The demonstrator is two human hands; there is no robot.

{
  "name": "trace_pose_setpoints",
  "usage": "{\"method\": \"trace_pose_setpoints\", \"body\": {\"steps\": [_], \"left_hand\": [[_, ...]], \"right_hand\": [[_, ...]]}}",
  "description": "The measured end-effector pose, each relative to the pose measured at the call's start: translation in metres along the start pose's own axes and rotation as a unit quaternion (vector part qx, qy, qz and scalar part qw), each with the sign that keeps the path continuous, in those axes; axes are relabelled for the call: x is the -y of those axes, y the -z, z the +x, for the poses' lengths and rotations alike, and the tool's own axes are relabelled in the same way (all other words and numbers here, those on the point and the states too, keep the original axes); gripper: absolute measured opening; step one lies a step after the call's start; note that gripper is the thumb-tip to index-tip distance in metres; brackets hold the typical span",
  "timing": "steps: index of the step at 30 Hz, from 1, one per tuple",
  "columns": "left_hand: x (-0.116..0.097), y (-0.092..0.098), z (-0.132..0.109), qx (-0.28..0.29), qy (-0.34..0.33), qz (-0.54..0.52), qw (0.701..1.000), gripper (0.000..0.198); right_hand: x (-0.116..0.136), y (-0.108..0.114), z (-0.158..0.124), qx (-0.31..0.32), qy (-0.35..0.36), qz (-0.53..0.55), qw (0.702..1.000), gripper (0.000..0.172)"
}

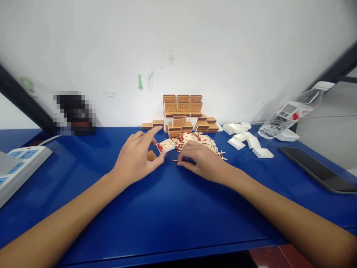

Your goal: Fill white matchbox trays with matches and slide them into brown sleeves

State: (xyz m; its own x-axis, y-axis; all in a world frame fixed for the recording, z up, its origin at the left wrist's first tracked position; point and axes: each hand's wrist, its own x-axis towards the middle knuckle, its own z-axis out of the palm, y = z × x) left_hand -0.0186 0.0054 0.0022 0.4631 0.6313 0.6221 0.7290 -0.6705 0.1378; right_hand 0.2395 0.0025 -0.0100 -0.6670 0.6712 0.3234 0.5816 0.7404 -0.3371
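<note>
pinching one match (174, 160) in right grip (198, 158), left grip (136, 156) wide around tray (166, 145)

- Tan-orange cardboard matchboxes with brown sides (183, 107), standing upright in stacked rows: a line of large red Chinese characters crosses each front; on the middle boxes it appears to read 安全火柴 ("safety matches"), though the strokes are too small to be certain.
- Flat-lying tan cardboard matchboxes (202, 125), piled just to the right of those: similar reddish print on the faces, too small to read.
- Tilted clear plastic bottle with a white cap (269, 128): its white-and-red label (282, 112) carries a grey printed square, apparently a code, and red lettering that curves away and cannot be read.
</note>
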Motion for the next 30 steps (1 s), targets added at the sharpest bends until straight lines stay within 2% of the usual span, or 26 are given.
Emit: {"method": "trace_pose_setpoints", "body": {"steps": [2,6,9,13,17,21,30], "left_hand": [[0.000,-0.001,-0.001,0.007,-0.009,-0.004,1.000,0.063],[0.000,-0.002,-0.002,0.031,-0.019,-0.014,0.999,0.066],[0.000,-0.003,-0.002,0.044,-0.024,-0.021,0.999,0.067],[-0.002,-0.006,-0.004,0.074,-0.030,-0.038,0.996,0.065],[-0.009,-0.010,-0.008,0.115,-0.048,-0.077,0.989,0.069],[-0.014,-0.012,-0.011,0.147,-0.055,-0.097,0.983,0.074],[-0.013,-0.013,-0.012,0.157,-0.057,-0.110,0.980,0.075]], "right_hand": [[-0.003,-0.002,0.000,-0.006,-0.027,0.000,1.000,0.005],[-0.005,-0.003,-0.002,0.020,-0.040,-0.027,0.999,0.013],[-0.008,0.007,-0.006,0.031,-0.035,-0.050,0.998,0.015],[-0.010,0.024,-0.011,-0.023,-0.055,-0.068,0.996,0.017],[0.000,0.020,-0.009,-0.067,-0.049,-0.036,0.996,0.014],[0.010,0.009,-0.007,-0.034,-0.031,-0.017,0.999,0.012],[0.009,0.010,-0.013,-0.014,-0.016,0.011,1.000,0.009]]}}
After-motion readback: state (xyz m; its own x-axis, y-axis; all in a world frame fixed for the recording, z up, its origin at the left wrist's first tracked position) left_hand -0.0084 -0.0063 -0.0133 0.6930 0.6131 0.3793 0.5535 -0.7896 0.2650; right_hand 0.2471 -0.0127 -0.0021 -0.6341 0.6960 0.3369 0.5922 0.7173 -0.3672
